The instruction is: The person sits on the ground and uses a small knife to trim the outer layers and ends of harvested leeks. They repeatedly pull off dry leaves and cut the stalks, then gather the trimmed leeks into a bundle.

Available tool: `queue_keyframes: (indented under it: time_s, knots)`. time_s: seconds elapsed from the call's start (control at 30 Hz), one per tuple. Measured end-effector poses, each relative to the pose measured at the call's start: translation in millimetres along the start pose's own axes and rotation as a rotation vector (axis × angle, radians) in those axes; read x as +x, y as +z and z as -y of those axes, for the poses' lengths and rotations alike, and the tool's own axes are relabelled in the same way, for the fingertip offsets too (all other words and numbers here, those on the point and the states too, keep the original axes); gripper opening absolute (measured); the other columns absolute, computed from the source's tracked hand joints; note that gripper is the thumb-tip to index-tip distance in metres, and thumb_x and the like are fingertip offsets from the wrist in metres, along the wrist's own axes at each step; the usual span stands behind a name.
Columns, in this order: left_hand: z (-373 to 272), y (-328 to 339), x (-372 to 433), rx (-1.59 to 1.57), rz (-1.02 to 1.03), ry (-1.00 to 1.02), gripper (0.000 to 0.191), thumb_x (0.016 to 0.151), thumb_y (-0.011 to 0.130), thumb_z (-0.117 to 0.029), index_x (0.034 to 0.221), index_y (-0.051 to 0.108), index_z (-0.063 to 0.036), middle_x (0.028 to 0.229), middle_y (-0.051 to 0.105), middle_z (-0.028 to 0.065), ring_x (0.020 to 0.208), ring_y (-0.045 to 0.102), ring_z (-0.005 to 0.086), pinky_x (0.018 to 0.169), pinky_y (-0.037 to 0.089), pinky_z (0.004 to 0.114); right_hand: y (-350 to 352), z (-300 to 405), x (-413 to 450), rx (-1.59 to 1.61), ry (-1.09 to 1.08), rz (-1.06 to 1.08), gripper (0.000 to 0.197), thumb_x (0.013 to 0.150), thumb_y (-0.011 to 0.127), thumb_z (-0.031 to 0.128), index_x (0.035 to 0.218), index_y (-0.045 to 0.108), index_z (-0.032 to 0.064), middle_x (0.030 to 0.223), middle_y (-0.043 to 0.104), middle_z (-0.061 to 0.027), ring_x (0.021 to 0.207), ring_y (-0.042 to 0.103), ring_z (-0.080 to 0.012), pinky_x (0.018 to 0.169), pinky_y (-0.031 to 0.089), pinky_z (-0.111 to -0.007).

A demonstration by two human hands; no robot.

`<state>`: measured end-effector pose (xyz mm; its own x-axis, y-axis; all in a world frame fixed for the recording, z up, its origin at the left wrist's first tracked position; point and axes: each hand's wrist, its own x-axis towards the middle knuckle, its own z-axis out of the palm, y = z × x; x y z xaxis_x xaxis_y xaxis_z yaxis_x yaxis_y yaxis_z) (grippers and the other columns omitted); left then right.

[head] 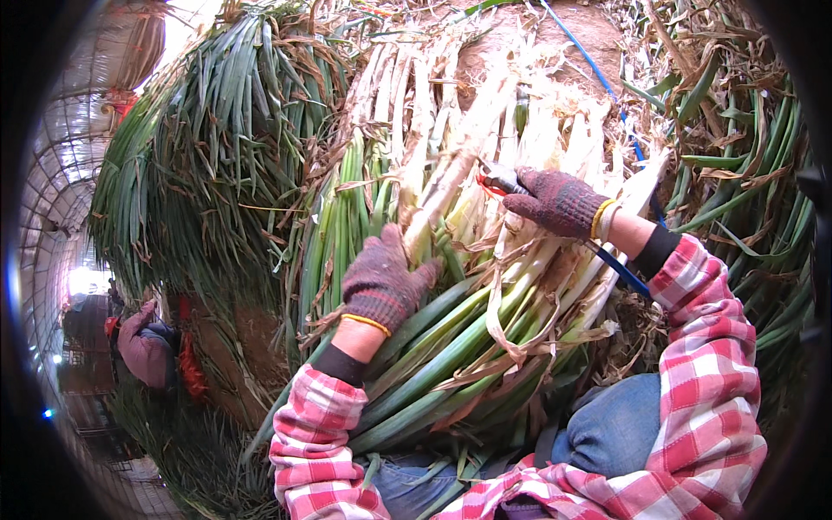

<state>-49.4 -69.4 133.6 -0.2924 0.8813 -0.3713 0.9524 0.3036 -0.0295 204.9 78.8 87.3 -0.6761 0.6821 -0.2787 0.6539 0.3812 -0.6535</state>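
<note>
My left hand [387,279], in a dark knitted glove, grips a thick green onion stalk [448,172] between thumb and fingers. The stalk slants up and to the right, its pale root end at the top. In my right hand [559,203], gloved alike, is a small air blow gun [504,179] with a red part and a metal front. Its tip points left, close to the stalk. A blue hose [617,266] runs from beneath that hand. Under both hands lies a heap of green onions [455,351], white ends away from me, leaves towards my lap.
A tall pile of green onions [214,149] stands at left. More leaves and dry husks [734,156] lie at right. The blue hose crosses the soil [585,32] beyond the stalks. Another person [146,348] crouches at far left, under a curved, ribbed covering [62,175].
</note>
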Motion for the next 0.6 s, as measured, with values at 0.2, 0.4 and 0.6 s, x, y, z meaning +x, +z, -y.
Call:
queue_keyframes:
  time_s: [0.2,0.4,0.6]
  knots:
    - [6.9,-12.6,8.4,-0.1,-0.063,-0.02,0.099,0.072,0.086,-0.057,0.142,0.046,-0.0004,0.129,0.059,0.0285,0.121,0.059,0.0431,0.103,0.048,0.048,-14.3,16.5,-40.6,-0.014,-0.073,0.073,0.059,0.101,0.052,0.053,0.112,0.062,-0.0047,0.096,0.068,-0.0314,0.094,0.067,-0.0484,0.085,0.052,-0.053]
    - [20.2,-16.8,0.0,-0.175,0.002,0.144,0.112,0.07,0.089,-0.049,0.151,0.036,0.0073,0.144,0.051,0.0305,0.132,0.053,0.0422,0.115,0.041,0.042,-10.0,20.9,-81.7,-0.023,-0.128,0.113,0.055,0.101,0.053,0.051,0.12,0.058,-0.0002,0.09,0.068,-0.0286,0.089,0.067,-0.0488,0.08,0.052,-0.055]
    - [30.3,-12.9,-9.7,-0.252,0.054,0.151,0.097,0.077,0.084,-0.04,0.149,0.039,0.007,0.14,0.055,0.0293,0.131,0.055,0.0407,0.112,0.044,0.042,-20.2,21.9,-92.1,0.049,-0.119,0.068,0.051,0.1,0.056,0.048,0.121,0.059,0.0012,0.088,0.068,-0.0276,0.088,0.067,-0.049,0.08,0.051,-0.055]
